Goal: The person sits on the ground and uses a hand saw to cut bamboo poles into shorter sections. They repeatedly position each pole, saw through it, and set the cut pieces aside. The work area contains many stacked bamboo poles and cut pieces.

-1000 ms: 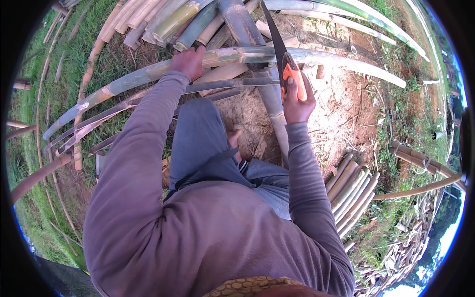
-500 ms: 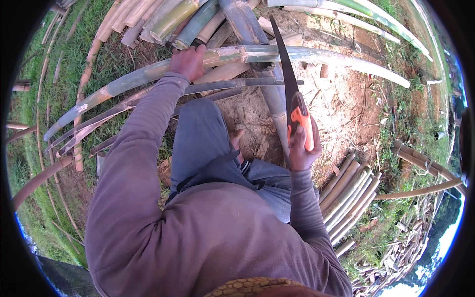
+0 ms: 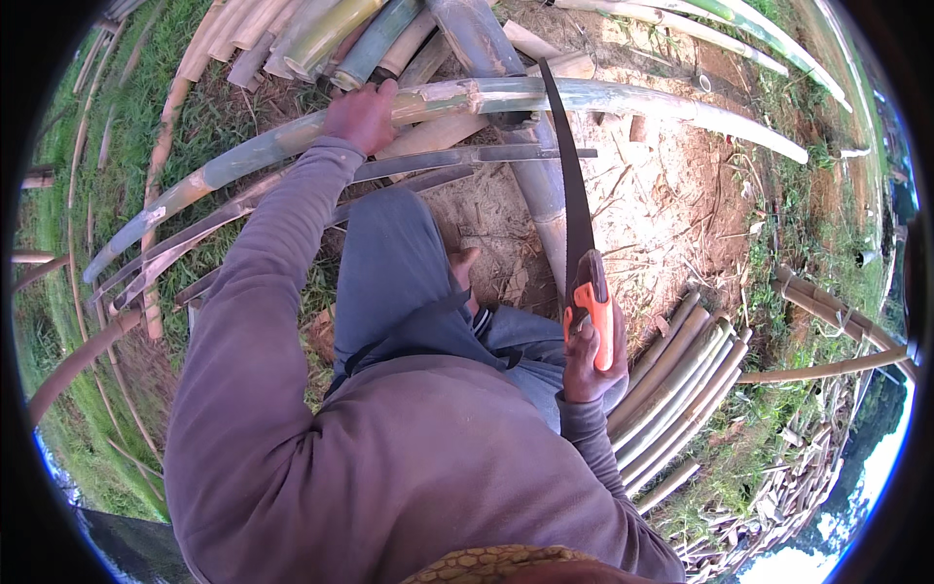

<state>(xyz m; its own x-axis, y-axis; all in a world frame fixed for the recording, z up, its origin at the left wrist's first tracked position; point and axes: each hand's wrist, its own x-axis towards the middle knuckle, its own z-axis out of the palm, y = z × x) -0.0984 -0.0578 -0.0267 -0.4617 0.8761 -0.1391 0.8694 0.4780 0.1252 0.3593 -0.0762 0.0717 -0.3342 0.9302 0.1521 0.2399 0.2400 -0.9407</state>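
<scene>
A long green-grey bamboo pole runs across in front of me, bowed by the lens. My left hand is wrapped over it, left of the middle, fingers curled on its far side. In my right hand is a handsaw with an orange handle and a long dark, tapering blade. The blade crosses the pole near its tip; whether its teeth bite into the bamboo I cannot tell. Under the pole, a thick bamboo piece slants away from me.
Cut bamboo lengths lie piled beyond my left hand. Split strips lie on the near side of the pole. Another bundle of cut bamboo rests by my right forearm. My bent leg and bare foot are close below the pole.
My right hand has drawn the saw back toward my body, so less of the blade reaches past the pole. My left hand stays on the pole, shifted slightly left.
</scene>
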